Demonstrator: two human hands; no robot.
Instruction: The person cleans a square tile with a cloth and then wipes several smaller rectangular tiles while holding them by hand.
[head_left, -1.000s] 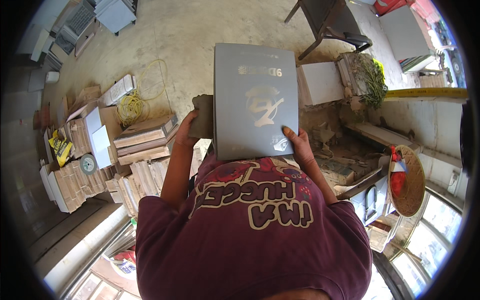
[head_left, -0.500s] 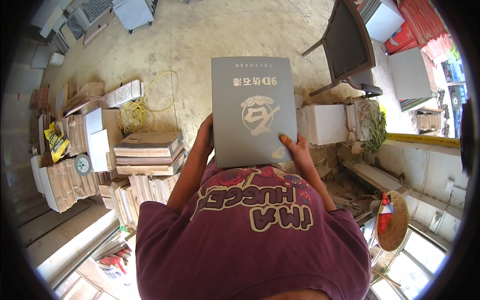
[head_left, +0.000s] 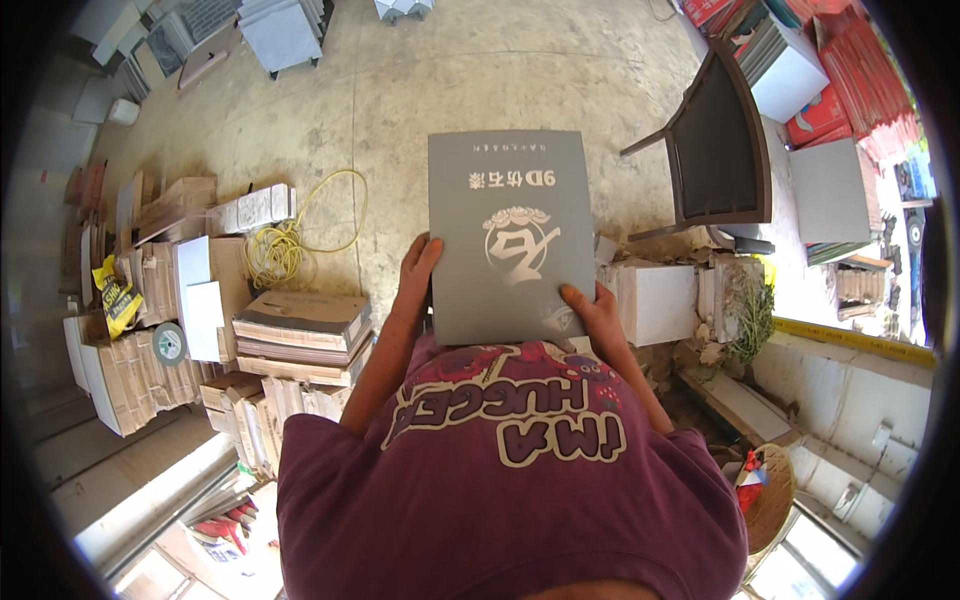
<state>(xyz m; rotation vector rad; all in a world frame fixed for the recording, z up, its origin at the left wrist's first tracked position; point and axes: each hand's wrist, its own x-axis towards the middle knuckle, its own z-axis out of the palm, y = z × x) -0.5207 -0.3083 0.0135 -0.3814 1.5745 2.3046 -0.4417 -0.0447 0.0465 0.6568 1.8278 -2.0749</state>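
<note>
A large grey book-like folder (head_left: 465, 290) with pale printing and a round emblem is held flat in front of my chest, its printing upside down to me. Around its left edge my left hand (head_left: 420, 264) is closed, the thumb lying on the cover and the fingers hidden beneath. My right hand (head_left: 596, 308) grips the lower right edge the same way, thumb on top. The folder's near edge meets my purple shirt. Whether it has pages inside cannot be seen.
Stacked cartons (head_left: 300, 325) stand at left, near a coiled yellow hose (head_left: 275, 255) on the concrete floor. To the right are a dark chair (head_left: 715, 140), white-faced boxes (head_left: 655, 303) and a dried plant bundle (head_left: 748, 310). A woven hat (head_left: 768, 500) lies lower right.
My left hand has shifted up the folder's edge, and its thumb now rests on the cover. The surroundings sit a little lower in view as my head moved.
</note>
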